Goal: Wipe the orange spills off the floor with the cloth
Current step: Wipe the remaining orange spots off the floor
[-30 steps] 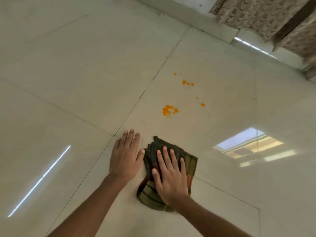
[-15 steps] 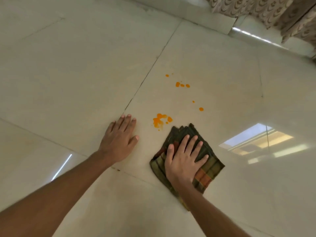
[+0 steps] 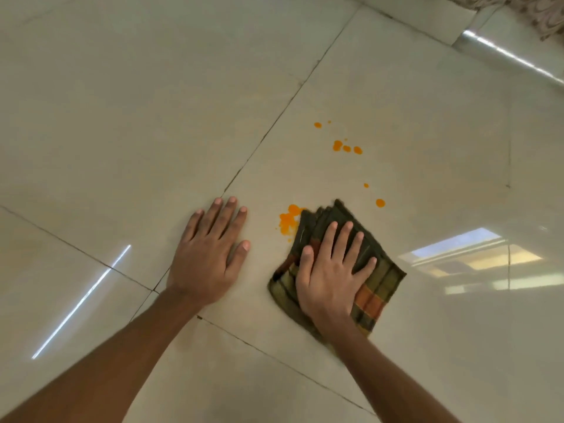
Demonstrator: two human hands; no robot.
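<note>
Pale glossy floor [image 3: 122, 117] is carrying the work: the folded plaid cloth [image 3: 384, 282], a second ago lying well short of the spills, is now sliding forward under the right hand [image 3: 329, 276], which is pressing it flat with fingers straight and spread. The left hand [image 3: 207, 257] is bracing open-palmed on the bare floor near it. The cloth's far corner is just reaching the big spill [image 3: 287, 222] and starting to cover its right edge, so wiping is only beginning; the small drops [image 3: 346, 147] beyond are sitting untouched.
</note>
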